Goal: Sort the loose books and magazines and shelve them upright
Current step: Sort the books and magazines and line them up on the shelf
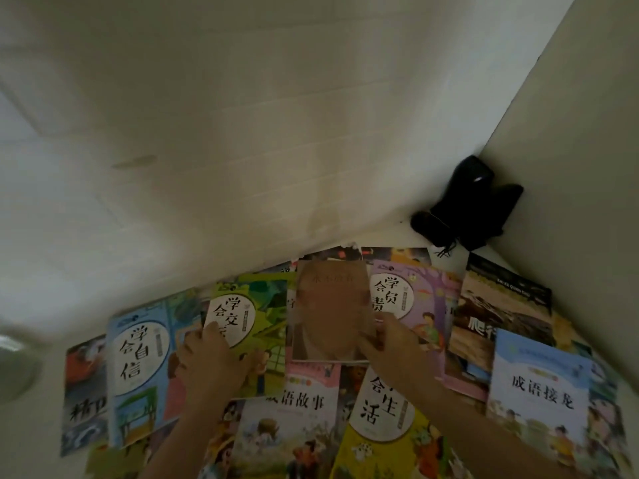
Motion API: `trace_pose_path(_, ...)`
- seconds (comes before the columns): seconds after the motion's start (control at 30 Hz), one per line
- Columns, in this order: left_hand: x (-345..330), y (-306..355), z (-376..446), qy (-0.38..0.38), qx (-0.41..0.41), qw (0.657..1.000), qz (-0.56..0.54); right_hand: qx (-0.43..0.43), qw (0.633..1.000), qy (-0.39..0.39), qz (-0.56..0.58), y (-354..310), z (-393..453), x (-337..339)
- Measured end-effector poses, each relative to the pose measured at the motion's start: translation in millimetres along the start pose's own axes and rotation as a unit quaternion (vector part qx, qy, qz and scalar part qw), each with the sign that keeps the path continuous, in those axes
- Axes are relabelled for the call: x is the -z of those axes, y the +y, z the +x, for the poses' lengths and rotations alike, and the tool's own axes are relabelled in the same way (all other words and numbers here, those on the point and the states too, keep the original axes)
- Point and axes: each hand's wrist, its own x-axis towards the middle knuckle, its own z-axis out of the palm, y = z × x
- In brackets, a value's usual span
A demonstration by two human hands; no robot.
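Observation:
Several thin picture books lie flat and overlapping on a white surface against a wall. My left hand (211, 357) rests palm down on a green book (266, 305), fingers spread. My right hand (387, 340) pinches the lower right edge of a brownish book with a face on its cover (328, 305), which sits on top of the pile. Around them lie a blue book (138, 368), a purple book (415, 295), a yellow book (387, 430), a pink-topped book (304, 409), a dark brown book (501, 312) and a pale blue book (539, 385).
A black object with a cord (470, 205) stands in the far right corner where the back wall (242, 133) meets a side wall (570, 167). A blurred pale round object (14, 361) sits at the left edge.

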Motion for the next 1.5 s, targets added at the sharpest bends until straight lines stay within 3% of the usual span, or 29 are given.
trace_pose_path(0.1, -2.3, -15.3, 18.5, -0.026, 0.021, 0.998, -0.047, -0.013, 0.999, 0.017, -0.046, -10.0, 3.8, -19.8)
trace_pose_path(0.2, 10.7, -21.2, 24.1, -0.063, 0.017, 0.985, -0.163, -0.026, 0.991, 0.040, -0.127, -16.1, 4.2, -27.2)
trace_pose_path(0.37, 58.6, -5.3, -7.6, 0.004, -0.079, 0.966, -0.245, -0.012, 0.997, 0.013, -0.071, -4.1, 9.7, -22.9)
trace_pose_path(0.43, 76.4, 5.2, -18.3, 0.015, -0.103, 0.942, -0.321, -0.014, 0.999, 0.002, -0.029, -1.7, 7.5, -11.2)
trace_pose_path(0.57, 75.1, 52.9, -21.6, -0.118, -0.083, 0.865, -0.481, -0.030, 0.997, 0.069, 0.020, 16.5, 1.2, 21.5)
trace_pose_path(0.7, 3.6, 96.6, -10.6, -0.155, -0.095, 0.898, -0.400, -0.070, 0.980, 0.152, 0.104, 50.1, -10.4, 55.5)
trace_pose_path(0.8, -38.6, 100.2, -1.8, -0.102, -0.072, 0.952, -0.279, -0.076, 0.975, 0.185, 0.100, 73.2, -23.7, 81.1)
trace_pose_path(0.87, -49.8, 101.9, 1.2, -0.060, -0.063, 0.964, -0.253, -0.095, 0.968, 0.214, 0.089, 91.7, -29.7, 95.5)
trace_pose_path(0.97, -59.7, 133.0, -28.7, 0.014, -0.148, 0.978, -0.149, -0.128, 0.950, 0.269, 0.090, 115.9, -41.7, 110.6)
trace_pose_path(1.03, -65.4, 167.6, -63.5, 0.037, -0.258, 0.957, -0.125, -0.163, 0.940, 0.286, 0.095, 128.9, -50.6, 118.5)
trace_pose_path(1.13, -75.5, 215.9, -118.1, -0.074, -0.363, 0.904, -0.214, -0.202, 0.921, 0.314, 0.109, 147.0, -67.5, 127.0)
trace_pose_path(1.23, -100.4, 237.9, -167.3, -0.242, -0.364, 0.877, -0.196, -0.251, 0.913, 0.312, 0.075, 177.5, -89.4, 128.9)
trace_pose_path(1.33, -128.8, 239.8, -195.9, -0.253, -0.361, 0.885, -0.147, -0.326, 0.913, 0.233, 0.075, 205.1, -108.6, 119.8)
trace_pose_path(1.4, -139.9, 240.5, -205.4, -0.240, -0.344, 0.899, -0.122, -0.332, 0.917, 0.203, 0.083, 215.2, -116.9, 106.8)
trace_pose_path(1.5, -142.1, 246.9, -216.7, -0.232, -0.321, 0.903, -0.169, -0.301, 0.925, 0.209, 0.100, 220.5, -118.8, 97.4)
